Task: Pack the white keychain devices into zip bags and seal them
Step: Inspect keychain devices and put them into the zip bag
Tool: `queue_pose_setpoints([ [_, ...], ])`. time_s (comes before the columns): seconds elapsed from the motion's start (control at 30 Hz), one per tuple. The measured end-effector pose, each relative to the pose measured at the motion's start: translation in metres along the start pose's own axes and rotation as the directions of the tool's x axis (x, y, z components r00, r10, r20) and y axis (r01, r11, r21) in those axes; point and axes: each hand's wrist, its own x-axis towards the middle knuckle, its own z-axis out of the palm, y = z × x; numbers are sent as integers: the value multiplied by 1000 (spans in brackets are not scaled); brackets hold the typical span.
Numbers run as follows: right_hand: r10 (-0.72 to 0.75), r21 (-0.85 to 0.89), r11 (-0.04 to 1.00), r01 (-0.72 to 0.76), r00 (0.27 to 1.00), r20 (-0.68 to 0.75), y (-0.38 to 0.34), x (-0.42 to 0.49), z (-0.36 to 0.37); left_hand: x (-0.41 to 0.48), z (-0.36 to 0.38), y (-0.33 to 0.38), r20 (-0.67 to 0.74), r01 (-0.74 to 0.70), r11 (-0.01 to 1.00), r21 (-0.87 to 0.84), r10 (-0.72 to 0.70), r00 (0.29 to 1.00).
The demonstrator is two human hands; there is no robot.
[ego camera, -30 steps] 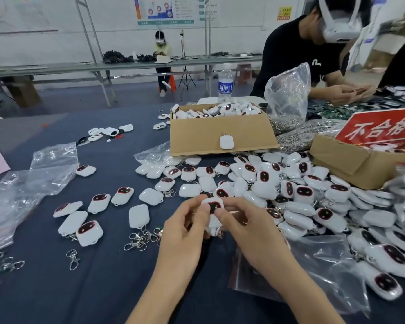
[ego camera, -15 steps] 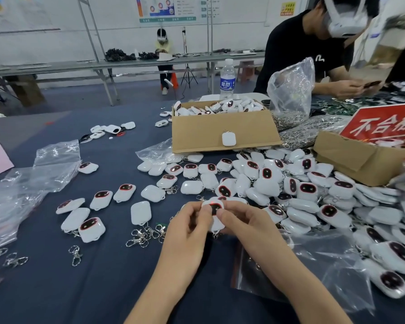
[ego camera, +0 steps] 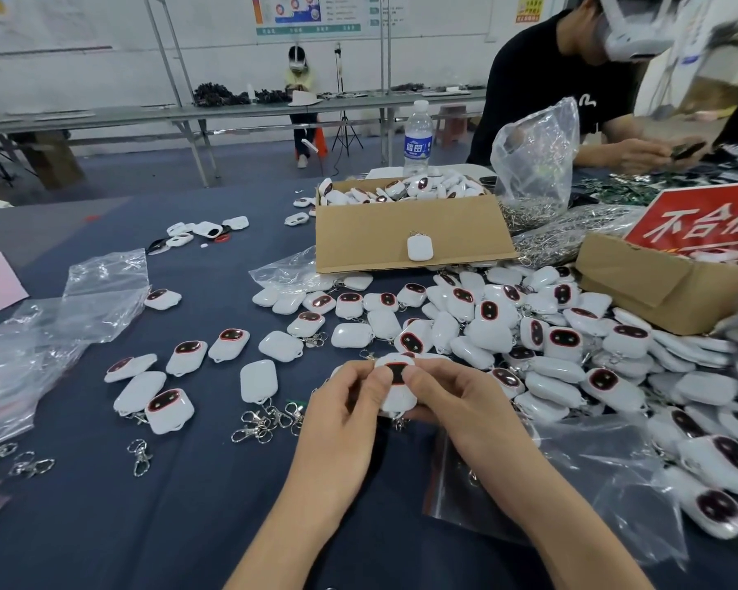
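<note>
Both my hands hold one white keychain device (ego camera: 398, 393) with a dark red-rimmed face above the blue table centre. My left hand (ego camera: 346, 402) pinches its left top edge and my right hand (ego camera: 456, 398) pinches its right top edge, thumbs on the face. Whether a zip bag is around it, I cannot tell. A heap of several white keychain devices (ego camera: 550, 342) lies just right and behind. A clear zip bag (ego camera: 580, 483) lies flat under my right forearm. More devices (ego camera: 167, 376) are scattered at the left.
An open cardboard box (ego camera: 410, 236) full of devices stands behind, a water bottle (ego camera: 418, 138) beyond it. A second box (ego camera: 657, 283) with a red sign sits at the right. Loose metal clasps (ego camera: 265, 423) and crumpled plastic bags (ego camera: 39, 347) lie at the left. Another person works at the far right.
My hands stay on the same device and have shifted very slightly toward me; the thumbs sit closer together over its face.
</note>
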Motion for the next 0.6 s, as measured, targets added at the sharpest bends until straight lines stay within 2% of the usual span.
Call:
queue_pose_setpoints([
  [0.23, -18, -56, 998, 16, 999, -28, -3, -2, -1, 0, 2, 0, 23, 8, 1000, -25, -7, 1000],
  [0.6, -18, 91, 996, 21, 999, -42, -3, -2, 0, 0, 2, 1, 111, -65, 996, 58, 58, 992],
])
